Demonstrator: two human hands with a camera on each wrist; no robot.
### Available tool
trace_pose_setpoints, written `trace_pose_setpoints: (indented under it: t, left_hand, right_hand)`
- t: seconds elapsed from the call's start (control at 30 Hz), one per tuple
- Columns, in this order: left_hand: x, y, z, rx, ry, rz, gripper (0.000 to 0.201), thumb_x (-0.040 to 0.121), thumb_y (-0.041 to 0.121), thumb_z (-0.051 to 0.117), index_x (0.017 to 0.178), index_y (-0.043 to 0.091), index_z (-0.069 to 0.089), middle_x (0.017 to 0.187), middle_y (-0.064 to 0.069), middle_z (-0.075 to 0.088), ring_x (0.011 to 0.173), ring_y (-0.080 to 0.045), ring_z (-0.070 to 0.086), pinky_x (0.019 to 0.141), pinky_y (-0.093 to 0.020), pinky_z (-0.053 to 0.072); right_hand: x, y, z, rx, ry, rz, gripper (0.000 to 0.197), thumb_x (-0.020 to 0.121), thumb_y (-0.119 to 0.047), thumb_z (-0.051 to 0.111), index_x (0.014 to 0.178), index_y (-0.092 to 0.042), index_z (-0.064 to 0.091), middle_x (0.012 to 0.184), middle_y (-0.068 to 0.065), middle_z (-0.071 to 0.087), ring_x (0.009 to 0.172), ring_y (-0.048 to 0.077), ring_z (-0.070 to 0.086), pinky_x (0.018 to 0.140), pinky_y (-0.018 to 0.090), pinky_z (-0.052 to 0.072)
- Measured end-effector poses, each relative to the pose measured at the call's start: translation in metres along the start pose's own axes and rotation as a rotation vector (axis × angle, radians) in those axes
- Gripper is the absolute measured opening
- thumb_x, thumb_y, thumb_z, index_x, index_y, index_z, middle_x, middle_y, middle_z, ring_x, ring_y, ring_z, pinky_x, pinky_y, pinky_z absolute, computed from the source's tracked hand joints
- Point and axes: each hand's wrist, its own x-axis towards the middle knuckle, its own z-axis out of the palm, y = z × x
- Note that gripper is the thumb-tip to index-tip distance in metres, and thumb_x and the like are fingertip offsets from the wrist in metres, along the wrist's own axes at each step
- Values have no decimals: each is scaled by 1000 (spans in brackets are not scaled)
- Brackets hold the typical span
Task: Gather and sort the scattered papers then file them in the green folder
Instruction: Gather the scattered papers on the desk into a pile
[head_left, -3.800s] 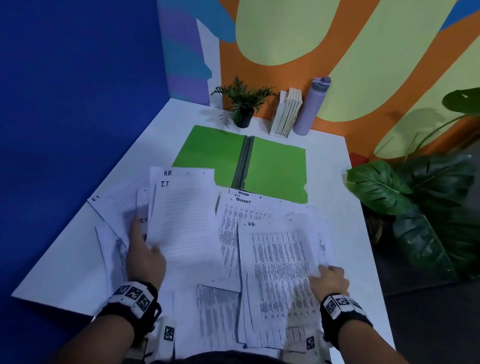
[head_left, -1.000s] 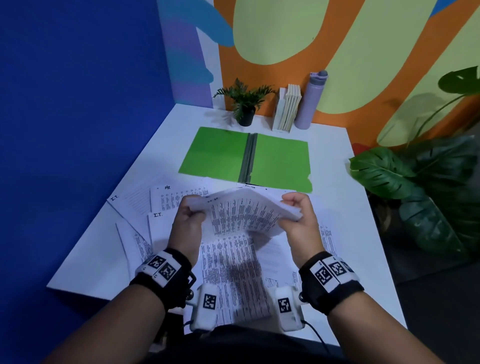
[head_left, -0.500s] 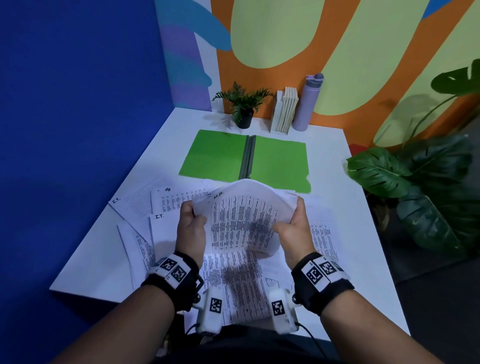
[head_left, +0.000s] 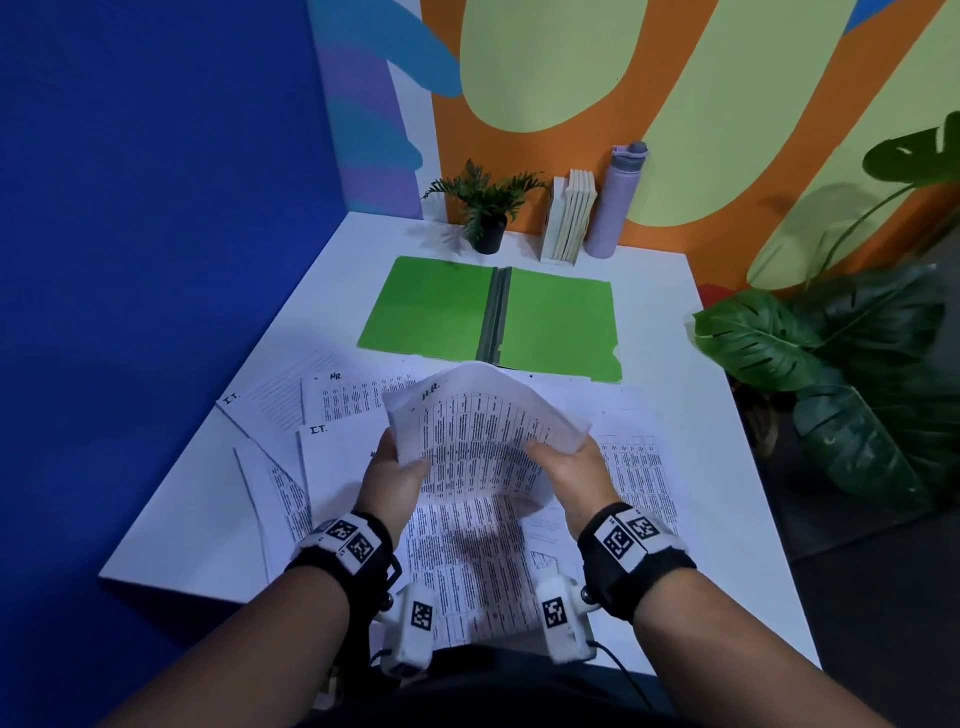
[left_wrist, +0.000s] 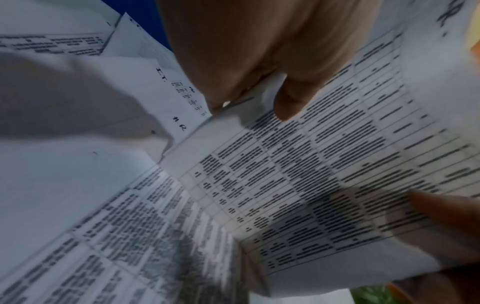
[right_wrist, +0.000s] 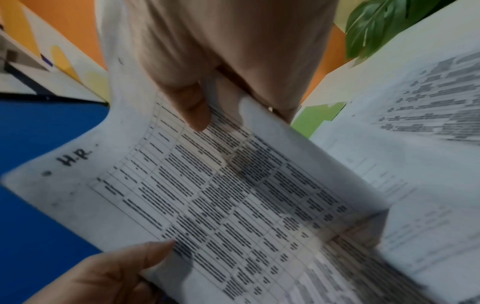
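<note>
On the white bench, loose printed sheets lie fanned at the near left, two marked "I.T." and one marked "HR". Just right of them the left hand pinches the left edge of a raised sheet headed "H.R.", thumb on its printed face, fingers behind. The sheet bows upward between both hands, clear of the papers beneath. The right hand grips the sheet's right edge the same way, thumb on top. More table-printed pages spread to the right. Beyond the papers the green folder lies open flat, near a small potted plant, upright books and a lilac bottle by the wall.
</note>
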Motion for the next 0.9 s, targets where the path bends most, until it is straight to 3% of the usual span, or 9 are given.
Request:
trace_pose_setpoints:
  t: [0.07,0.13,0.27,0.33,0.4,0.47,0.6,0.7,0.9]
  left_hand:
    - [0,-10,-2,124,-24,-17,35,93,13,52,127,21,49,102,-2,64,80,-17,56,70,-26,43]
    - [2,-12,-5,202,17,4,35,94,17,50,130,16,51,111,-10,64,95,-26,59,84,-33,47]
    - [13,-12,-16,285,102,11,33,95,19,46,127,17,51,116,-8,63,106,-29,59,94,-47,51]
    - [17,-20,-27,287,151,-60,32,96,18,46,127,18,51,117,-2,60,105,-24,55,100,-45,46]
    - [19,-33,-41,330,210,-131,31,96,15,47,126,15,53,115,-6,61,95,-22,52,92,-38,46]
    - [19,-47,-56,389,265,-191,31,94,14,49,124,10,55,117,-16,64,88,-25,54,84,-34,46]
    - [17,-66,-81,430,311,-288,34,91,9,49,124,6,55,119,-21,64,92,-32,58,81,-32,44]
    - [16,-71,-94,488,301,-319,35,90,7,48,124,6,56,118,-22,64,84,-28,53,78,-31,42]
    - [18,-76,-112,504,252,-373,33,89,10,49,121,5,55,117,-23,64,96,-35,61,82,-34,46]
  right_hand:
    - [2,8,-3,-84,22,5,27,87,-8,63,113,-12,62,103,19,68,85,23,61,63,26,51]
    - [6,9,-8,-108,51,-58,22,87,-8,63,109,-12,64,96,9,70,87,23,64,66,26,52]
    - [23,18,-25,-186,75,-166,25,88,-7,58,89,-31,64,85,1,72,81,18,69,78,36,56]
    - [33,37,-45,-391,137,-146,24,88,-7,56,94,-28,63,97,6,72,94,22,68,89,37,53]
    - [40,62,-72,-689,181,-26,28,87,-15,58,113,-24,63,123,9,63,110,25,61,100,41,47]
    - [40,88,-98,-944,234,175,42,85,-29,58,127,-31,55,142,5,47,125,28,49,106,48,39]
    - [38,121,-122,-1128,230,397,56,78,-43,47,133,-48,35,156,-2,18,139,29,25,112,56,22]
    - [36,123,-105,-1158,128,353,52,80,-40,36,131,-52,32,157,-4,15,140,30,20,112,54,23]
    - [25,103,-29,-1212,-123,201,40,92,-42,37,131,-49,38,155,-13,19,138,28,19,105,57,31]
